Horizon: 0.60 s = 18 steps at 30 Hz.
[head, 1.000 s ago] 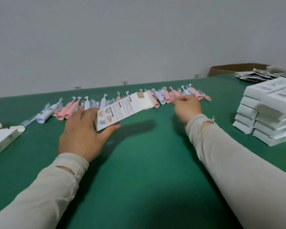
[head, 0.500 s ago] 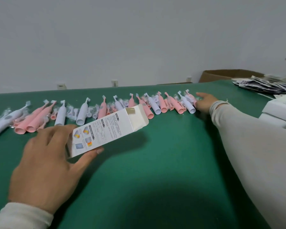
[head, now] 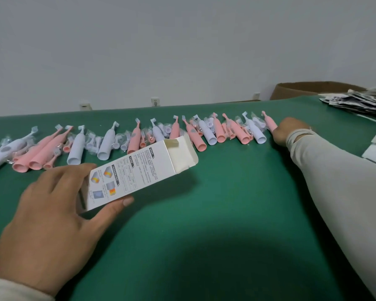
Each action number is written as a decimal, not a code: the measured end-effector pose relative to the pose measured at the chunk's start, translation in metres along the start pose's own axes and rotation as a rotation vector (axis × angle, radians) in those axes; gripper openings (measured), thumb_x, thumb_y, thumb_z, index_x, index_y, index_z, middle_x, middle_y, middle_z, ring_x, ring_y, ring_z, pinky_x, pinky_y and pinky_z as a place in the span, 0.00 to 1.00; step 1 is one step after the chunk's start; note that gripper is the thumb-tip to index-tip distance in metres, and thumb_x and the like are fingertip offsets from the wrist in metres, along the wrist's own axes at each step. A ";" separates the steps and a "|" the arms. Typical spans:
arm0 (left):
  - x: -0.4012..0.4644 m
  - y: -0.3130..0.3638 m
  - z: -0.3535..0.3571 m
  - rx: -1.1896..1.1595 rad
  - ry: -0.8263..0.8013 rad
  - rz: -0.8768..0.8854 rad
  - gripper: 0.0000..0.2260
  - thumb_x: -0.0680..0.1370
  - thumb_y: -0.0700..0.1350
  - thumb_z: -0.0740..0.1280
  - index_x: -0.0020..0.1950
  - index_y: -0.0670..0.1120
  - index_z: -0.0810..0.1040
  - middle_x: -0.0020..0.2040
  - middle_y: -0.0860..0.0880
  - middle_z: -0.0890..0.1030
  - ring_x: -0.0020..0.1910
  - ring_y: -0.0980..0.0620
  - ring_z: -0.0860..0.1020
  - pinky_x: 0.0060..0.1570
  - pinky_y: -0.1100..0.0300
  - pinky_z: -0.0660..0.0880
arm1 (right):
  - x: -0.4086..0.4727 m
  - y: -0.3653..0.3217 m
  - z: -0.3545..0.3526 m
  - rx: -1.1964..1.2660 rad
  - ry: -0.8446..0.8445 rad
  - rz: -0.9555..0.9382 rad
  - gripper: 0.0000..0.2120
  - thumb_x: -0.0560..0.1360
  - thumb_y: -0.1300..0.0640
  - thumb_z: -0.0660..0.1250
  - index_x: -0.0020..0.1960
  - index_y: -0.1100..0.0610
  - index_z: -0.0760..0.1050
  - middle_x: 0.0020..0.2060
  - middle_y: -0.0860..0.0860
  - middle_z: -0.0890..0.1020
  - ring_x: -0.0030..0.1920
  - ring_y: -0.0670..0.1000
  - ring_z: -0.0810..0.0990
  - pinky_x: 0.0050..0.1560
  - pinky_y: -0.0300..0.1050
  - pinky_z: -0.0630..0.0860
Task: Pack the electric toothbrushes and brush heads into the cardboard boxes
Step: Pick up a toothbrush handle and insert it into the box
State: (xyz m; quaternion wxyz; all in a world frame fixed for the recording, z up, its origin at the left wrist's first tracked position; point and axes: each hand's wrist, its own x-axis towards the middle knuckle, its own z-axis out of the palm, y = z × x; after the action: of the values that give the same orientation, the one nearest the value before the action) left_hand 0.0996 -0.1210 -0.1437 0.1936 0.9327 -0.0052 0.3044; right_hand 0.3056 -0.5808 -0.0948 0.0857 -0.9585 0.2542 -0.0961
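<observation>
**Open green in front, crowded row behind**

The tabletop lies bare in front of the toothbrush row, wide enough for hands to sweep. Behind that bare stretch, toothbrushes and bagged brush heads lie packed side by side, touching. A raised white box overhangs the row's middle.

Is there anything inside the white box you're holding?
The white box, held by the left hand, has its far flap open, showing only bare cardboard on the flap. Its inside faces away from the camera, so whether a toothbrush is in it cannot be seen.
</observation>
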 end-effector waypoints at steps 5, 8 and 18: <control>0.001 -0.013 0.008 -0.008 -0.021 0.016 0.36 0.66 0.78 0.64 0.67 0.60 0.68 0.56 0.55 0.75 0.54 0.44 0.73 0.48 0.38 0.76 | 0.002 -0.009 0.004 0.114 -0.079 -0.061 0.23 0.81 0.49 0.52 0.75 0.47 0.68 0.71 0.57 0.72 0.69 0.62 0.72 0.66 0.55 0.68; 0.001 -0.012 0.009 -0.007 -0.025 0.007 0.37 0.65 0.78 0.63 0.67 0.60 0.68 0.57 0.55 0.75 0.54 0.43 0.73 0.49 0.38 0.76 | -0.007 -0.011 0.011 -0.053 -0.049 -0.006 0.26 0.79 0.52 0.58 0.77 0.42 0.63 0.68 0.56 0.75 0.68 0.62 0.72 0.62 0.53 0.71; 0.001 0.024 -0.012 0.025 -0.060 -0.043 0.37 0.67 0.79 0.58 0.65 0.55 0.73 0.59 0.48 0.77 0.58 0.42 0.73 0.52 0.41 0.76 | -0.033 0.001 0.000 0.128 0.169 0.153 0.11 0.79 0.61 0.63 0.59 0.61 0.80 0.56 0.61 0.81 0.57 0.63 0.80 0.54 0.51 0.78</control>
State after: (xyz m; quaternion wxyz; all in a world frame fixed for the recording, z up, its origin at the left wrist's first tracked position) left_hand 0.0906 -0.1391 -0.1258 0.1880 0.9437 0.0130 0.2718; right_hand 0.2774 -0.5649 -0.0996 0.1321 -0.9174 0.3262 -0.1858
